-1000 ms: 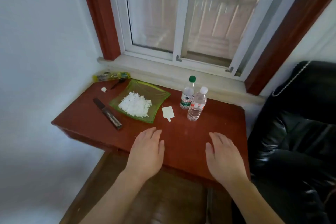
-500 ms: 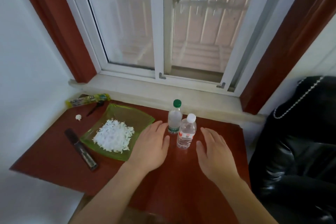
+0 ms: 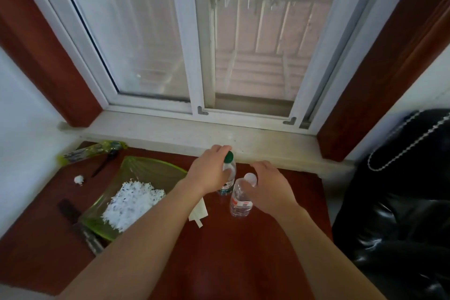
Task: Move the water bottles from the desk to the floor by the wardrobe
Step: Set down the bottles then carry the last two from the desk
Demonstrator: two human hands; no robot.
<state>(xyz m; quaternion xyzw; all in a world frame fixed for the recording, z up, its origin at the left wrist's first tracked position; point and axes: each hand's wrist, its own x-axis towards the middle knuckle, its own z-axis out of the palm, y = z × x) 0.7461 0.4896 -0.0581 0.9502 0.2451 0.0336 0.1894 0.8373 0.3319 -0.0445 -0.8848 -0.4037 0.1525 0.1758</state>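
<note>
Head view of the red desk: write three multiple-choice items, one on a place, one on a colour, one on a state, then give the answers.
1. Where does the green glass dish holding white shreds lie on the red wooden desk?
A. left of both bottles
B. right of both bottles
C. on the windowsill

2. What colour is the cap of the clear plastic bottle under the left hand?
A. white
B. green
C. red

3. How does the white-capped clear plastic bottle by the right hand stand?
A. lying on its side
B. upright on the desk
C. lifted high above the desk

Answers: 1 A, the dish sits left of the bottles; 2 B, a green cap shows between the fingers; 3 B, its base rests on the desk.
</note>
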